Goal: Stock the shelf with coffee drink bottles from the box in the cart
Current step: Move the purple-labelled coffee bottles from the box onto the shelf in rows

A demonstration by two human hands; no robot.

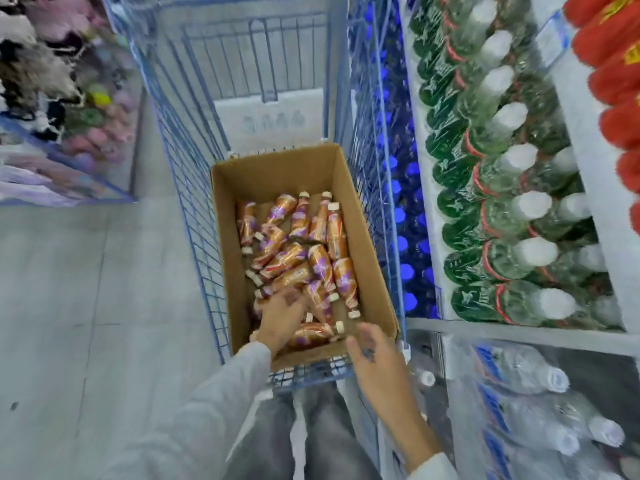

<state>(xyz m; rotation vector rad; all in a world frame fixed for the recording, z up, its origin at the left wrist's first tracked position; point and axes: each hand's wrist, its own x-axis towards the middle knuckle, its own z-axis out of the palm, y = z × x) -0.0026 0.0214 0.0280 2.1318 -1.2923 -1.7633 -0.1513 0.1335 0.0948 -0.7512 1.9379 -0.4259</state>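
Looking down into a blue wire cart (194, 209) in a shop aisle. At the cart's near end, an open cardboard box (360, 216), with a loose heap of coffee bottles (294, 254) lying flat on its bottom, orange-and-purple wraps, cream caps, pointing every way. Reaching in over the box's near edge with the left hand (280, 317), grey sleeve (221, 386) to the wrist; fingers loosely spread and laid on the bottles by the near left corner, touching them, no firm grip to be made out. Hovering above the box's near right corner with the right hand (374, 362), blurred, fingers straight and fairly wide, holding nothing. Just beside the cart's right wire side, a shelf (594, 174) packed with upright stock: blue-capped bottles (405, 237) on the lowest tier, shrink-wrapped green bottles (460, 209) with white caps a tier above, red caps (620, 81) at the upper right edge. At the lower right, shrink-wrapped packs (519, 393) of clear water bottles lying flat. Across the aisle, at the upper left, a blue wire bin (52, 98) of soft, blurred pink and pale goods. Grey floor (86, 306) between bin and cart; grey trousers (325, 438) at the cart's near edge.
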